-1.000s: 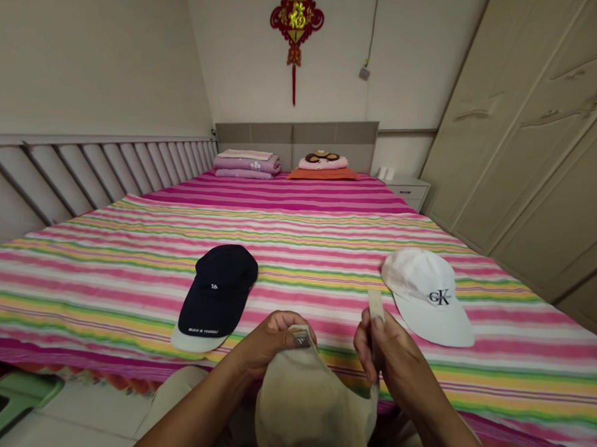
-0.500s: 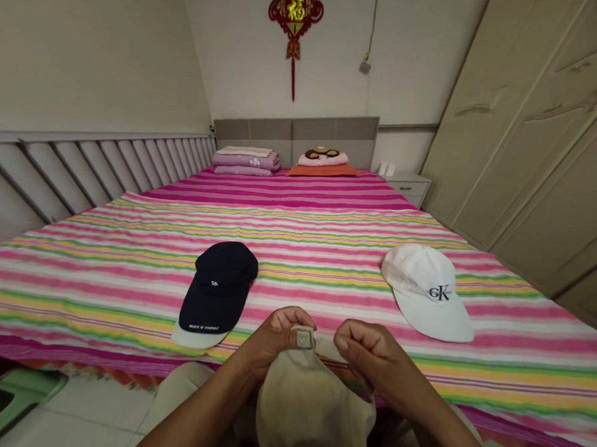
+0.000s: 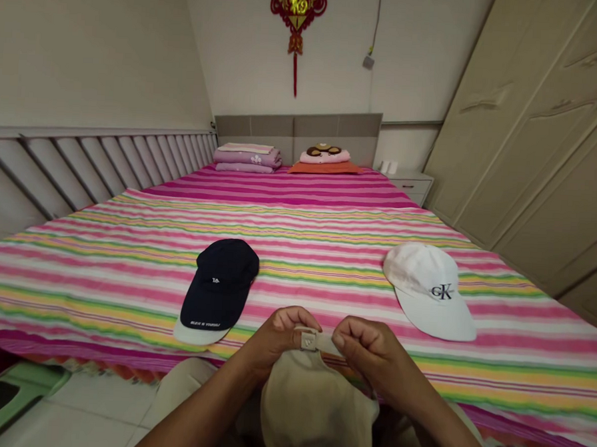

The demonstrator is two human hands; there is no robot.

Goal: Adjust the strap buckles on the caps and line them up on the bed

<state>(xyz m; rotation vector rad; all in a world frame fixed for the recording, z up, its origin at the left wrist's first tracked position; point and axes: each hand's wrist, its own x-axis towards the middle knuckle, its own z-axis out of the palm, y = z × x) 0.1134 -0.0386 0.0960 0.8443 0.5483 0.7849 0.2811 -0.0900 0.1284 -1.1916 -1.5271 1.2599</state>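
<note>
A beige cap point(image 3: 319, 408) hangs between my hands at the bed's near edge, its back strap uppermost. My left hand point(image 3: 285, 339) pinches the strap beside its square metal buckle point(image 3: 308, 341). The strap's other side point(image 3: 327, 344) is gripped between the thumb and curled fingers of my right hand point(image 3: 364, 350). Through the gap under the strap, a bit of the striped cover shows. Left of my hands, a navy cap point(image 3: 219, 289) with a white brim edge lies on the bed. On the right rests a white cap point(image 3: 428, 287) with dark lettering.
The bed point(image 3: 298, 223) has a striped cover. Folded bedding point(image 3: 246, 159) and a pink pillow point(image 3: 324, 157) sit by the headboard point(image 3: 333, 132). A rail point(image 3: 131, 161) runs along the left, a wardrobe point(image 3: 532, 149) stands right. A green stool point(image 3: 30, 386) is at lower left.
My hands and the beige cap have shifted slightly right in view, and my right hand sits a little closer to the buckle. Both hands keep their grip; the other caps lie still.
</note>
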